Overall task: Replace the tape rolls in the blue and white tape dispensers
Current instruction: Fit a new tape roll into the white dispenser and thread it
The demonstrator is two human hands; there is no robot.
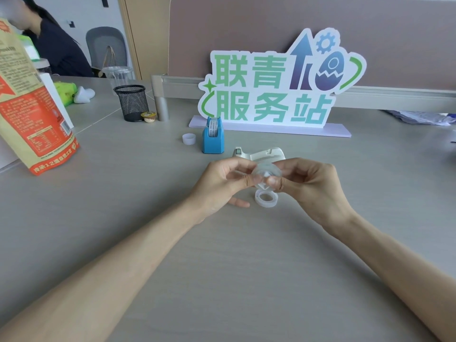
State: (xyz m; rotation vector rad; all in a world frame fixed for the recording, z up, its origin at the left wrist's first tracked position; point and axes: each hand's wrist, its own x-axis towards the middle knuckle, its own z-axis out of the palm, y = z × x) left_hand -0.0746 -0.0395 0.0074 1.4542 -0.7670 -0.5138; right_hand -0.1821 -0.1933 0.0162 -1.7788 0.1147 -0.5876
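Two hands meet above the smooth grey desk (246,267), the left hand (222,185) and right hand (308,186) both pinching one clear, glossy tape roll (265,172) between fingertips. One matte white ring-shaped roll (266,198) lies flat just below them. One blue dispenser (213,139), boxy plastic, stands upright holding printed tape; one white dispenser (266,154) sits behind the hands. One small white cylinder core (189,138) rests beside the blue one.

A big grey desk (123,193) fills the room's front. A brown divider panel (271,25) stands behind it. A grey chair (106,45) sits by the white wall (81,13).
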